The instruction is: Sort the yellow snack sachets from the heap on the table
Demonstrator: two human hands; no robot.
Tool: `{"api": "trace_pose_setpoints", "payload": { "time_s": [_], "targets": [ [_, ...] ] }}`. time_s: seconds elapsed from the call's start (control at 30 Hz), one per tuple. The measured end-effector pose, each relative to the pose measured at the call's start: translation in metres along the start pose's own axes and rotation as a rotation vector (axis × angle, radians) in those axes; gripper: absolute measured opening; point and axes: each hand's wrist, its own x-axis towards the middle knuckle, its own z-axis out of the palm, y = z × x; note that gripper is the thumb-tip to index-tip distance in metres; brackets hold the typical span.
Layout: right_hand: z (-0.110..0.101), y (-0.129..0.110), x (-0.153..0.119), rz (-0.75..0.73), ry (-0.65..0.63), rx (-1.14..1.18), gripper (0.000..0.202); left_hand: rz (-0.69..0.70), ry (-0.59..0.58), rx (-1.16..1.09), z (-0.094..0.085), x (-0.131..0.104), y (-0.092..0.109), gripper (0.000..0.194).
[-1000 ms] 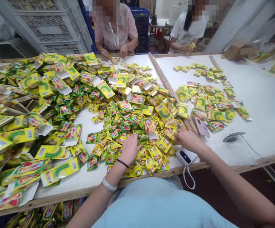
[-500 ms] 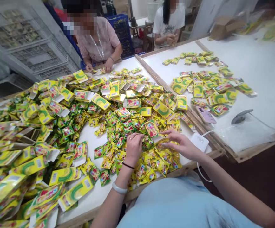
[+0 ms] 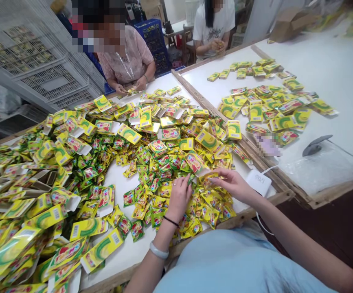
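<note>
My left hand (image 3: 179, 198), a dark band and a pale bangle on its wrist, pinches a small green packet (image 3: 191, 179) over the pile. To its right, my right hand (image 3: 233, 185) has its fingers closed around a yellow packet (image 3: 209, 179); part of that packet is hidden by the fingers. Just beyond both hands lies a box with a red fruit print (image 3: 195, 162). Yellow packets (image 3: 208, 213) are heaped under and in front of my hands. Green packets (image 3: 154, 185) lie to the left of my left hand.
Many yellow boxes (image 3: 101, 250) cover the left side. More boxes (image 3: 255, 110) lie past a wooden divider (image 3: 200, 95). A white device (image 3: 259, 182) with a cable, a purple phone (image 3: 268, 144) and a grey disc (image 3: 316, 145) are at right. Two people (image 3: 130, 57) sit across.
My left hand has moved slightly right, closer to my right hand, and a green packet now shows at its fingertips. The person across has brought both hands closer together.
</note>
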Motion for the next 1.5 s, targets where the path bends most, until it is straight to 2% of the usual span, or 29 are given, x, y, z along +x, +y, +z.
{"api": "trace_pose_setpoints", "payload": {
  "time_s": [0.1,0.23,0.37,0.47,0.57,0.63,0.7,0.77,0.83,0.93,1.0,1.07,1.17,1.23,1.33,1.4,1.5],
  "targets": [
    [0.005,-0.001,-0.004,-0.004,-0.064,0.088,0.034,-0.173,0.046,-0.333,-0.011,-0.001,0.006,0.032],
    [0.023,-0.002,0.001,-0.104,-0.131,0.048,0.028,-0.288,-0.018,-0.668,-0.025,-0.004,0.023,0.033],
    [0.039,-0.002,0.008,-0.133,-0.049,-0.081,0.027,-0.375,-0.087,-0.677,-0.037,-0.012,0.038,0.048],
    [0.044,0.001,0.007,-0.106,-0.044,-0.101,0.028,-0.388,-0.096,-0.605,-0.04,-0.02,0.044,0.044],
    [0.047,0.008,0.005,-0.051,-0.093,0.028,0.034,-0.352,0.013,-0.561,-0.031,-0.028,0.046,0.043],
    [0.047,0.013,0.003,-0.001,-0.145,0.17,0.055,-0.31,0.077,-0.513,-0.021,-0.032,0.045,0.043],
    [0.045,0.017,0.001,0.018,-0.212,0.261,0.064,-0.228,0.061,-0.446,-0.013,-0.033,0.044,0.045],
    [0.037,0.016,-0.001,0.002,-0.282,0.224,0.049,-0.094,-0.002,-0.343,-0.01,-0.029,0.044,0.046],
    [0.024,0.012,-0.007,-0.036,-0.268,0.004,0.028,0.054,-0.077,-0.189,-0.015,-0.016,0.045,0.047],
    [0.002,0.001,-0.019,-0.137,-0.086,-0.591,0.02,0.221,-0.126,0.111,-0.027,0.02,0.045,0.045],
    [-0.004,-0.002,-0.03,-0.223,-0.03,-0.972,0.013,0.33,-0.125,0.294,-0.033,0.049,0.043,0.051],
    [0.0,0.001,-0.039,-0.291,-0.087,-1.218,0.011,0.452,-0.172,0.435,-0.034,0.075,0.038,0.057],
    [0.015,0.016,-0.046,-0.306,-0.175,-1.323,0.014,0.573,-0.249,0.559,-0.03,0.096,0.031,0.05],
    [0.021,0.025,-0.048,-0.283,-0.165,-1.305,0.013,0.596,-0.252,0.572,-0.031,0.098,0.029,0.043],
    [0.013,0.026,-0.046,-0.268,-0.153,-1.252,0.011,0.545,-0.242,0.444,-0.042,0.087,0.028,0.03],
    [0.002,0.019,-0.043,-0.287,-0.092,-1.118,0.008,0.458,-0.247,0.252,-0.052,0.072,0.028,0.024],
    [-0.01,0.0,-0.035,-0.312,0.094,-0.772,0.014,0.252,-0.247,-0.09,-0.061,0.045,0.028,0.022]
  ]
}}
